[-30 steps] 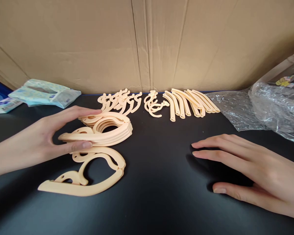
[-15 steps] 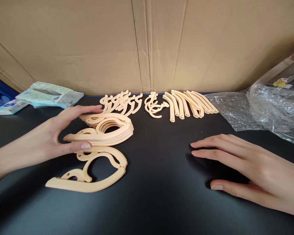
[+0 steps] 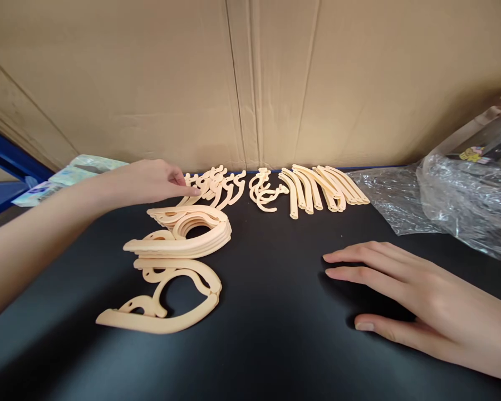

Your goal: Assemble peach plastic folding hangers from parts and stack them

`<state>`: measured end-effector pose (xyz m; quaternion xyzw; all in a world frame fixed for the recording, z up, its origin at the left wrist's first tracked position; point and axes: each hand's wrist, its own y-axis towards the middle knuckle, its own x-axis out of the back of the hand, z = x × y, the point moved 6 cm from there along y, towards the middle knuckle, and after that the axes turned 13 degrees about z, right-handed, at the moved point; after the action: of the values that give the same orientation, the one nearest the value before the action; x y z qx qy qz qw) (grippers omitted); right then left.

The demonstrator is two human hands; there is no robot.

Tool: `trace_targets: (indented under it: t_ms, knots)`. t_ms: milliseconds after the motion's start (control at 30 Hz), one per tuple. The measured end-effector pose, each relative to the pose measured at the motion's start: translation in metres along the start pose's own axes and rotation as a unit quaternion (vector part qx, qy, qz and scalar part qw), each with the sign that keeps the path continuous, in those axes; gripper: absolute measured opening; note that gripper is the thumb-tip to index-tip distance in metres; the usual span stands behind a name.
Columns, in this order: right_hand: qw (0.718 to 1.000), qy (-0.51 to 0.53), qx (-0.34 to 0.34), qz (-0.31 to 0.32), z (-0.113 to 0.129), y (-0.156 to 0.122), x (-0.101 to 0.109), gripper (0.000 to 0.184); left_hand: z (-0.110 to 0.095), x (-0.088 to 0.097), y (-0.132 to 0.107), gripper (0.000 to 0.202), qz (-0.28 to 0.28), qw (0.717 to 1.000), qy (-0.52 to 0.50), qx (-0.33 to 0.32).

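Cream plastic hanger parts lie on a black table [image 3: 275,312]. My left hand [image 3: 150,181] reaches to the back, fingertips touching a pile of hook-shaped pieces [image 3: 215,186]; whether it grips one is hidden. Just in front of it sits a stack of curved hanger pieces [image 3: 187,234], and nearer me lies a single assembled hanger [image 3: 167,301]. My right hand [image 3: 413,298] rests flat on the table at the right, fingers stretched out, holding nothing.
Further right along the back lie a small cluster of hooks [image 3: 265,192] and a row of straight arm pieces [image 3: 321,186]. Crumpled clear plastic bags [image 3: 455,195] fill the right. Tissue packs [image 3: 62,175] sit at back left. A cardboard wall [image 3: 250,78] closes the back.
My left hand has let go of the stack of curved pieces and moved back and right to the pile of hooks. The right hand has stayed put.
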<state>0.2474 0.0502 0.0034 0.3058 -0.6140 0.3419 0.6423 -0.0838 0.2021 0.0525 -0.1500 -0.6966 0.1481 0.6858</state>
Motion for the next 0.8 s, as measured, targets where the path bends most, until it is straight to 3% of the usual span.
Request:
trace_targets:
  t_ms: [267, 600, 800]
  knots:
    - [1.0, 0.001, 0.002, 0.01, 0.0, 0.0, 0.0, 0.041, -0.012, -0.008, 0.013, 0.041, 0.046, 0.995, -0.01, -0.084]
    - [1.0, 0.002, -0.001, 0.014, -0.001, -0.001, -0.001, 0.041, -0.018, -0.014, 0.006, 0.04, 0.056, 0.996, -0.014, -0.067]
    - [1.0, 0.005, -0.005, 0.013, -0.001, -0.001, -0.001, 0.04, -0.016, -0.003, 0.001, 0.038, 0.028, 0.998, -0.042, -0.047]
